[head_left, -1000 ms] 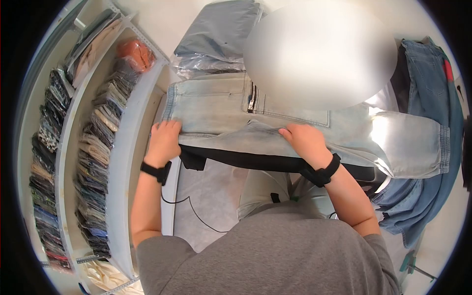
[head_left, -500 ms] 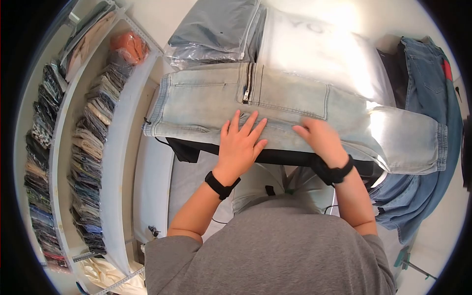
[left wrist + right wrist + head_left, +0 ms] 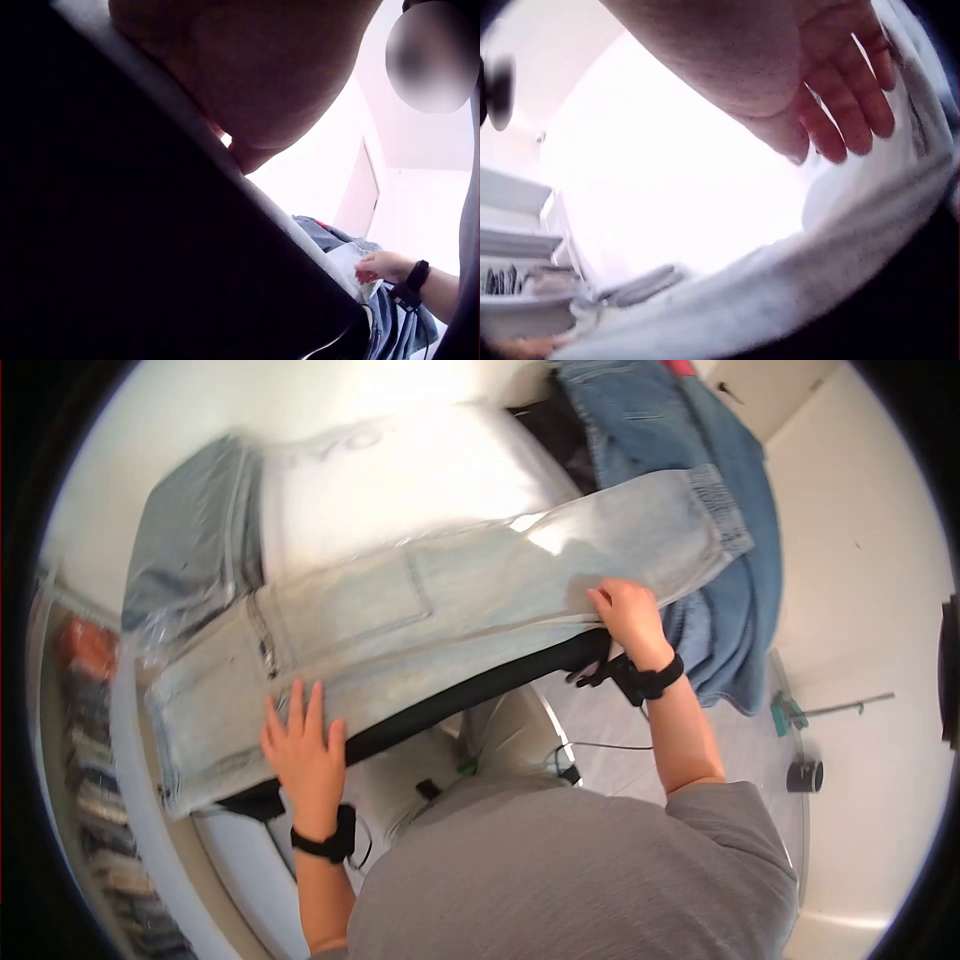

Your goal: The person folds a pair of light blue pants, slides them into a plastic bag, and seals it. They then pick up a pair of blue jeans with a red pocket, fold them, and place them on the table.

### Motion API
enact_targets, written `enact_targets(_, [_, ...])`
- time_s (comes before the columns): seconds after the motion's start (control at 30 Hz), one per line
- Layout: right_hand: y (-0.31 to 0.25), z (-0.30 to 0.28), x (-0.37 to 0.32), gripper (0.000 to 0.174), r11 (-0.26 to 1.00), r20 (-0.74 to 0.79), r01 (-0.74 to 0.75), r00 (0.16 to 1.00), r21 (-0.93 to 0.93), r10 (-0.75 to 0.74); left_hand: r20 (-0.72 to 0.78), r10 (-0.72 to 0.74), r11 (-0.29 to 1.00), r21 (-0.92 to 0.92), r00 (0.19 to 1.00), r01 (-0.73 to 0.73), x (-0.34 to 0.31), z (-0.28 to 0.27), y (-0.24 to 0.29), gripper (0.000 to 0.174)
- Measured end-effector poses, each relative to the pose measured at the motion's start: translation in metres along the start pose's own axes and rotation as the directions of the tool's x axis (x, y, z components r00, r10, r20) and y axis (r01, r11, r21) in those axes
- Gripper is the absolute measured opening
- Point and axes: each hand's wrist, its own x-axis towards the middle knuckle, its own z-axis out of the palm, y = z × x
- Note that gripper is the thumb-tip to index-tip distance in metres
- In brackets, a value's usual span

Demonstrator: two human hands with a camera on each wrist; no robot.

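A pale washed denim garment [image 3: 480, 595] lies spread lengthwise before me, with a short zip [image 3: 267, 650] toward its left part and a gathered elastic cuff [image 3: 722, 510] at its right end. My left hand [image 3: 308, 755] rests on the near left part of the cloth, palm down, fingers straight and slightly spread. Over the near edge at the right is my right hand [image 3: 632, 622]. In the right wrist view, the fingers [image 3: 847, 112] of that hand hang loosely bent above the cloth and hold nothing.
Behind the garment lie a white printed bag [image 3: 400, 485] and grey bagged clothes [image 3: 190, 530]. Darker blue jeans [image 3: 735, 590] hang down at the right. A black strip [image 3: 470, 692] runs under the near edge. Shelves of folded clothes [image 3: 100, 780] stand at the left.
My left hand let go of the garment's left near edge and now lies flat on it. My right hand moved right along the near edge. The head view turned rightward.
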Motion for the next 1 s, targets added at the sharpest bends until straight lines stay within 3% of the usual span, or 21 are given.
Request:
enact_targets(0.03, [0.005, -0.013, 0.002, 0.025, 0.985, -0.054, -0.029, 0.998, 0.172, 0.039, 0.014, -0.008, 1.0, 0.011, 1.0, 0.008, 0.0, -0.001, 0.001, 0.048])
enact_targets(0.1, [0.017, -0.042, 0.007, 0.018, 0.963, -0.112, -0.144, 0.979, 0.227, 0.172, 0.001, 0.014, 1.0, 0.005, 1.0, -0.014, -0.001, 0.001, -0.001, 0.047])
enact_targets(0.13, [0.03, -0.051, 0.011, 0.018, 0.977, -0.385, -0.165, 0.9, 0.132, 0.204, -0.01, 0.033, 0.999, -0.012, 0.999, -0.033, -0.001, 0.001, 0.0, 0.047])
enact_targets(0.17, [0.042, -0.059, 0.015, 0.022, 0.977, -0.628, -0.207, 0.755, 0.044, 0.189, -0.005, 0.028, 1.0, 0.002, 1.0, -0.028, 0.0, 0.0, 0.0, 0.047])
enact_targets(0.2, [0.055, -0.063, 0.017, 0.047, 0.94, -0.659, -0.339, 0.7, 0.033, 0.275, 0.0, 0.022, 1.0, 0.016, 1.0, -0.022, 0.0, 0.0, 0.001, 0.047])
enact_targets(0.23, [0.069, -0.06, 0.02, 0.047, 0.938, -0.672, -0.344, 0.689, 0.027, 0.272, -0.012, 0.032, 0.999, 0.005, 0.999, -0.032, 0.0, -0.001, 0.001, 0.047])
enact_targets(0.3, [0.086, -0.057, 0.029, 0.063, 0.878, -0.716, -0.434, 0.546, 0.203, 0.436, 0.01, 0.008, 1.0, 0.021, 1.0, -0.009, 0.0, -0.001, 0.002, 0.046])
enact_targets(0.33, [0.089, -0.064, 0.033, 0.074, 0.767, -0.533, -0.356, 0.562, 0.535, 0.632, 0.004, 0.012, 1.0, 0.026, 1.0, -0.012, 0.0, 0.001, 0.001, 0.046])
enact_targets(0.37, [0.089, -0.068, 0.036, 0.074, 0.767, -0.532, -0.356, 0.563, 0.534, 0.632, 0.005, 0.012, 1.0, 0.026, 1.0, -0.012, 0.0, 0.002, 0.001, 0.046])
enact_targets(0.43, [0.075, -0.071, 0.041, 0.063, 0.476, -0.33, -0.236, 0.468, 0.847, 0.82, -0.005, 0.017, 1.0, 0.007, 1.0, -0.017, -0.001, 0.001, 0.0, 0.046])
enact_targets(0.47, [0.099, -0.065, 0.044, 0.047, 0.295, -0.2, -0.051, 0.623, 0.954, 0.756, 0.004, 0.011, 1.0, 0.015, 1.0, -0.012, -0.003, 0.002, -0.001, 0.046])
enact_targets(0.5, [0.094, -0.07, 0.045, 0.032, 0.088, -0.044, -0.031, 0.68, 0.996, 0.732, -0.01, 0.023, 1.0, 0.015, 1.0, -0.023, -0.002, 0.003, -0.002, 0.047])
enact_targets(0.6, [0.082, -0.08, 0.052, 0.029, -0.254, 0.228, -0.099, 0.801, 0.962, 0.553, -0.025, 0.017, 1.0, 0.009, 1.0, -0.017, -0.002, 0.004, -0.002, 0.047])
enact_targets(0.63, [0.071, -0.082, 0.053, 0.029, -0.263, 0.244, -0.115, 0.805, 0.958, 0.54, -0.036, 0.016, 1.0, -0.007, 0.999, -0.017, -0.002, 0.003, -0.001, 0.046])
enact_targets(0.7, [0.047, -0.084, 0.055, 0.032, 0.039, -0.038, 0.021, 0.871, 0.999, 0.489, -0.019, -0.008, 1.0, 0.019, 1.0, 0.008, -0.002, 0.002, 0.0, 0.044])
enact_targets(0.77, [0.017, -0.088, 0.056, 0.033, 0.086, -0.044, 0.009, 0.907, 0.996, 0.419, -0.018, 0.002, 1.0, -0.005, 1.0, -0.002, -0.002, 0.001, 0.0, 0.044])
enact_targets(0.83, [-0.031, -0.089, 0.054, 0.036, 0.258, -0.159, 0.069, 0.924, 0.964, 0.348, -0.01, -0.015, 1.0, 0.012, 1.0, 0.015, -0.001, 0.001, -0.001, 0.044])
enact_targets(0.9, [-0.082, -0.088, 0.044, 0.042, 0.554, -0.199, 0.023, 0.945, 0.832, 0.259, -0.02, -0.001, 1.0, -0.023, 1.0, 0.001, -0.001, 0.0, 0.0, 0.044])
enact_targets(0.93, [-0.114, -0.086, 0.039, 0.041, 0.667, -0.122, -0.086, 0.958, 0.74, 0.258, -0.006, -0.025, 1.0, -0.002, 1.0, 0.025, -0.002, -0.001, 0.0, 0.044])
enact_targets(0.97, [-0.144, -0.073, 0.031, 0.043, 0.615, -0.038, -0.104, 0.976, 0.781, 0.213, -0.016, -0.017, 1.0, -0.01, 1.0, 0.017, -0.002, -0.001, 0.001, 0.044])
enact_targets(1.0, [-0.164, -0.04, 0.02, 0.056, 0.64, -0.142, 0.071, 0.988, 0.765, 0.06, -0.032, -0.008, 1.0, -0.021, 0.999, 0.007, -0.001, -0.001, 0.001, 0.044])
